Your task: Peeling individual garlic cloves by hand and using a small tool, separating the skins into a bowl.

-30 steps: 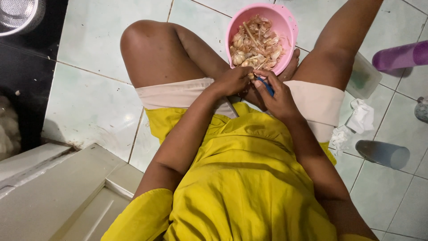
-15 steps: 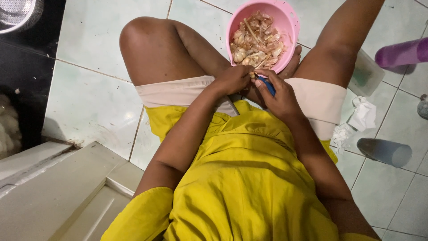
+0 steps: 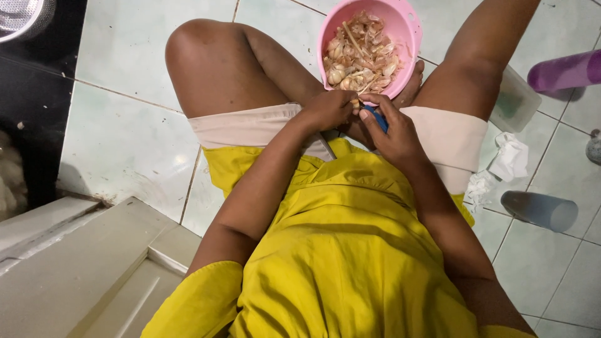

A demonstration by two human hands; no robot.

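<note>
Almost nothing is shifting since the earlier frames: both hands are staying low at the near rim of the pink bowl (image 3: 410,25), fingers only re-gripping slightly.

Going left to right. A metal colander (image 3: 22,15) is sitting at the top left corner on a black surface; its contents cannot be made out. A beige door panel (image 3: 81,275) is lying across the lower left. The person is sitting on the tiled floor (image 3: 125,144) in a yellow top with knees spread.

The left hand (image 3: 328,109) is closing narrowly, pinching a small pale garlic clove (image 3: 354,103) right at the bowl's near edge. The right hand (image 3: 391,131) is wrapping around a blue-handled knife (image 3: 377,116); the blade itself is hidden between the fingers.

Risk as judged: with the blade hidden and working close to the left fingertips, a slip on dry skin could nick a finger; the bowl is propped between the legs, touching the foot, so a knee shift could tip it.

Containers: the pink bowl is holding garlic cloves (image 3: 338,72) mixed with papery skins and stems, heaped roughly to the rim. Right of the thigh, a clear plastic tub (image 3: 516,100) is showing something greenish inside, unclear. A purple bottle (image 3: 563,72) is lying near the right edge, a crumpled tissue (image 3: 507,159) below it, and a blue-grey tumbler (image 3: 541,209) is lying on its side, contents not visible.
</note>
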